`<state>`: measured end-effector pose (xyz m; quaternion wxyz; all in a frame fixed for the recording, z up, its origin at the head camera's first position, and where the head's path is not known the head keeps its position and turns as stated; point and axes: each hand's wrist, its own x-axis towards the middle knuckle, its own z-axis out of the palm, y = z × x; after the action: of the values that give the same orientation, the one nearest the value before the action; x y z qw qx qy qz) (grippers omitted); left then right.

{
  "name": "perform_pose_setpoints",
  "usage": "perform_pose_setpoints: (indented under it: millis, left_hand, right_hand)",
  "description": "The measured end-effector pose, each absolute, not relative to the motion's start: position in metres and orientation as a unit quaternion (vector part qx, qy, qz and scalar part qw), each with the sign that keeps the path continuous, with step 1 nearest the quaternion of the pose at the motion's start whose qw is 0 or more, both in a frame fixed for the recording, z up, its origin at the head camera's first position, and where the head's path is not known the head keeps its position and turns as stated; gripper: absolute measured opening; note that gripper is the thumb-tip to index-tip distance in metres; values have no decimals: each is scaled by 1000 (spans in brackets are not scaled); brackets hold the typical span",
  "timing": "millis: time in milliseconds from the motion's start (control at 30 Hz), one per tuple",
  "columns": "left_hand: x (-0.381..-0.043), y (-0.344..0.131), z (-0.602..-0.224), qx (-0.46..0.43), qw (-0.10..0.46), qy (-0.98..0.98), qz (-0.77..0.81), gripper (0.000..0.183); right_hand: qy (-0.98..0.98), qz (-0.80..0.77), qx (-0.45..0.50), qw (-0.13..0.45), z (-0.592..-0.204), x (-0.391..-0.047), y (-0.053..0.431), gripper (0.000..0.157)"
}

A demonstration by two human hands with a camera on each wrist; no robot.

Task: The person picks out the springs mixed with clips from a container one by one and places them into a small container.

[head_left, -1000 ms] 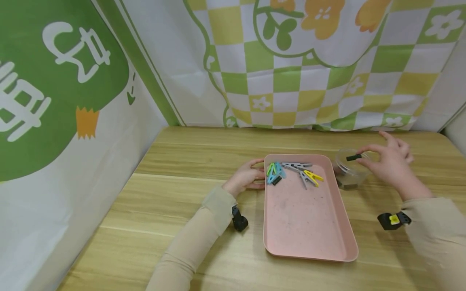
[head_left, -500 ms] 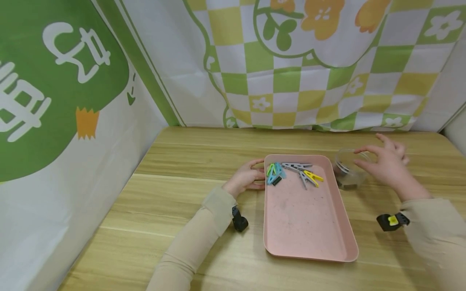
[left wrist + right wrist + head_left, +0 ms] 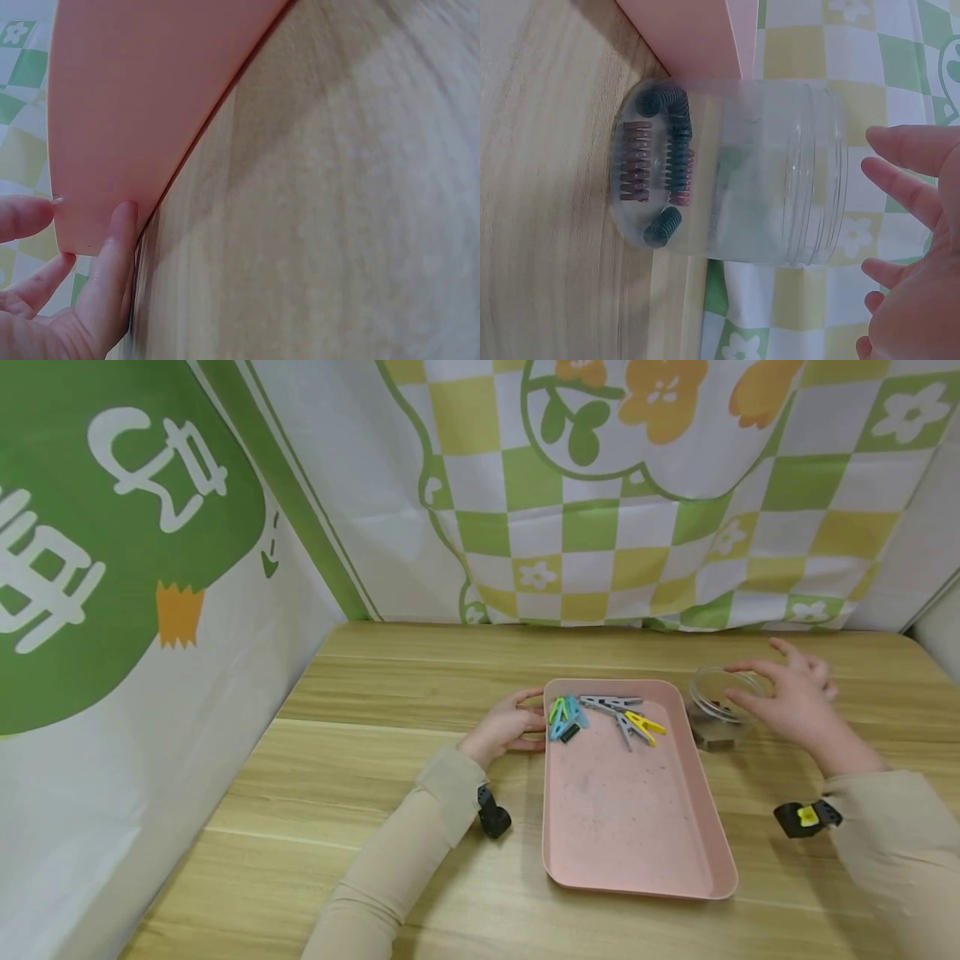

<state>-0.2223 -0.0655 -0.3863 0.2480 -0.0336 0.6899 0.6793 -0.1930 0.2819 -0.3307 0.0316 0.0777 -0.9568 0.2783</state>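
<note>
My right hand (image 3: 798,710) hovers over the mouth of a clear plastic jar (image 3: 780,172), its thumb and fingers spread with nothing between them. Several coil springs, dark green and reddish brown (image 3: 636,161), lie at the bottom of that jar. My left hand (image 3: 510,727) rests against the left wall of a pink tray (image 3: 630,827). In the left wrist view its fingers (image 3: 112,255) touch the tray's outer side and rim. Inside the tray, near the far end, are blue and green clothespins (image 3: 567,712), with a dark spring (image 3: 571,732) beside them.
Grey clothespins (image 3: 611,702) and a yellow clothespin (image 3: 643,724) lie at the tray's far end. The jar stands close to the tray's right wall on the wooden table (image 3: 360,760). A checked cloth (image 3: 585,527) hangs behind the table.
One second ago my right hand pinched a dark green spring over the jar. The spring has left its fingers, dropped into the jar. My left hand and the tray stay put.
</note>
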Motion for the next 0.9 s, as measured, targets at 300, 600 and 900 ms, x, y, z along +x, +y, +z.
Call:
perform_pose_setpoints:
  millis: [300, 600, 900]
  left_hand:
    - [-223, -66, -387, -29, 248, 691, 678, 61]
    - [-223, -67, -388, -31, 250, 692, 677, 61]
    - [-223, -66, -387, -33, 248, 687, 682, 61]
  right_hand:
    - [-954, 286, 81, 28, -332, -192, 276, 41]
    - [-954, 285, 87, 36, -330, -191, 267, 40]
    - [-952, 288, 100, 40, -327, -191, 260, 38]
